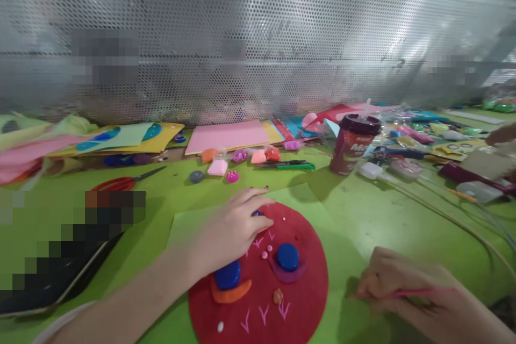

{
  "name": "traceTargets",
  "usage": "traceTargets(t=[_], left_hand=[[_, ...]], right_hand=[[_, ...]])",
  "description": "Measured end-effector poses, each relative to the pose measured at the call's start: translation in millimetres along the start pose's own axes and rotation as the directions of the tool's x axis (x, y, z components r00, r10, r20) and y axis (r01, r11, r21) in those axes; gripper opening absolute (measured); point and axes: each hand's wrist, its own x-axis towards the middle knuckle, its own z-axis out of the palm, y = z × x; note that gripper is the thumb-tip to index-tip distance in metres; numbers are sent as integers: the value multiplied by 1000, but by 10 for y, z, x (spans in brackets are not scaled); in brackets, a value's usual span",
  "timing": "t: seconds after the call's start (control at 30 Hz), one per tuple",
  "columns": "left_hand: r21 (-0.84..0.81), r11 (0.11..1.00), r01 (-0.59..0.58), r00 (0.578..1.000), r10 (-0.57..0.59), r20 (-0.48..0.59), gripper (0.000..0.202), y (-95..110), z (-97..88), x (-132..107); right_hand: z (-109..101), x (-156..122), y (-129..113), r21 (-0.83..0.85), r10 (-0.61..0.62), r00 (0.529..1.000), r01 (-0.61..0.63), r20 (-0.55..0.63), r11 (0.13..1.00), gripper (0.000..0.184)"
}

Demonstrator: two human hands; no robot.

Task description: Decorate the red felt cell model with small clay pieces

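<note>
A round red sheet (304,301) lies on light green paper (312,199). On it are blue round caps (287,257), an orange crescent (231,294), a purple crescent (292,273), small pink beads (265,255), a little flower (278,296) and pink V-shaped marks (263,314). My left hand (237,226) rests across the sheet's upper left, fingers stretched and apart, touching it beside a partly hidden blue piece. To the right of the sheet, my right hand (407,285) is closed around a thin pink stick (415,293); the stick's tip is blurred.
Red-handled scissors (116,184) and a dark, partly pixelated object (68,263) lie left. Behind are clay packets (217,167), a green cutter (296,166), coloured papers (229,137) and a maroon cup (355,145). Cables (427,199) run right, near another person's hand (502,134). A perforated metal panel (193,37) stands behind.
</note>
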Motion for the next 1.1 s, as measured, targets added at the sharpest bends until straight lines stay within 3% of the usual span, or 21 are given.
traceTargets(t=[0.23, 0.47, 0.57, 0.67, 0.77, 0.87, 0.93, 1.1], left_hand=[[15, 1000, 17, 1000, -17, 16, 31, -28, 34, 0], [0, 997, 80, 994, -80, 78, 30, -8, 9, 21], [-15, 995, 95, 992, -94, 82, 29, -14, 12, 22], [-21, 994, 103, 992, -101, 71, 30, -17, 24, 22], [-24, 994, 111, 992, -109, 71, 30, -18, 30, 22], [-42, 993, 109, 991, -106, 79, 30, -19, 23, 24], [-59, 993, 101, 992, -96, 82, 29, -19, 16, 25], [-81, 990, 117, 990, -110, 82, 29, -16, 14, 21]], right_hand=[[113, 102, 10, 111, 28, 999, -23, -46, 994, 15], [32, -99, 55, 266, 110, 971, -165, 211, 950, 18], [26, -52, 15, 298, 137, 986, -159, 93, 941, 18], [66, 36, -10, 200, 105, 994, -103, 1, 974, 13], [75, 16, -9, 132, 56, 988, -75, 142, 988, 17], [52, -76, -20, 82, 90, 959, -115, 267, 990, 16], [44, -107, -44, 118, 105, 969, -134, 225, 984, 14], [2, -10, -127, 372, 104, 995, -95, -6, 923, 17]])
